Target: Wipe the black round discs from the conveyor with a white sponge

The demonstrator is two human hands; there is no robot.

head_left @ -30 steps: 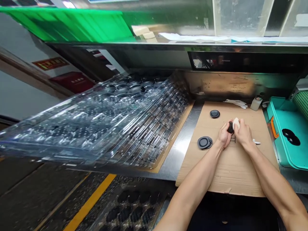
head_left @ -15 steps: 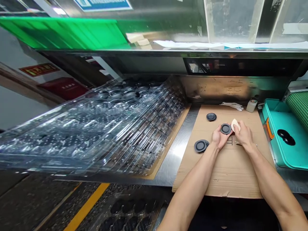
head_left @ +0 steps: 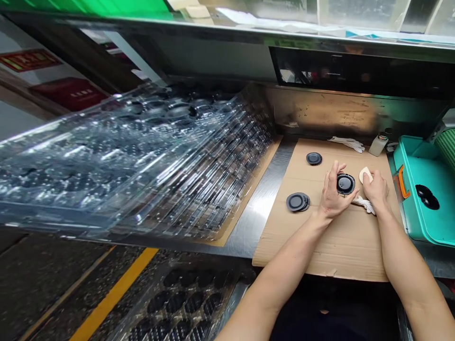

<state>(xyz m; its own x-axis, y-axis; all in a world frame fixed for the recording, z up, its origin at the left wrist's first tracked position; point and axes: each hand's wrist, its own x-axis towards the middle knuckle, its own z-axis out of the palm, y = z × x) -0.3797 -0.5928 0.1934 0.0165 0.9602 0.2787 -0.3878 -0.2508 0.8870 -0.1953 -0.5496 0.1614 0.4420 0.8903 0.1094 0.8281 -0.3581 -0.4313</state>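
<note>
Below the near left corner of the cardboard (head_left: 330, 248), a tray (head_left: 190, 303) shows rows of dark rounds. The cardboard lies on a steel bench (head_left: 256, 210); bare forearms reach in over its near edge. A crumpled glove (head_left: 366, 205) lies on its right half, just beside the right wrist. Above the middle of the cardboard, the left hand (head_left: 333, 192) grips a black disc (head_left: 345, 184) by its rim, thumb on one side and fingers on the other. The right hand (head_left: 376, 188), above the cardboard's right half, pinches a white pad (head_left: 365, 175), apart from the disc. On its left side lie overlapping discs (head_left: 296, 202); left of it rise stacked clear trays (head_left: 149, 156). Right of it stands a teal bin (head_left: 432, 225) with dark rounds (head_left: 427, 197) inside. Toward its far edge lie another disc (head_left: 314, 158), a second glove (head_left: 347, 143) and an upright bottle (head_left: 377, 144).
</note>
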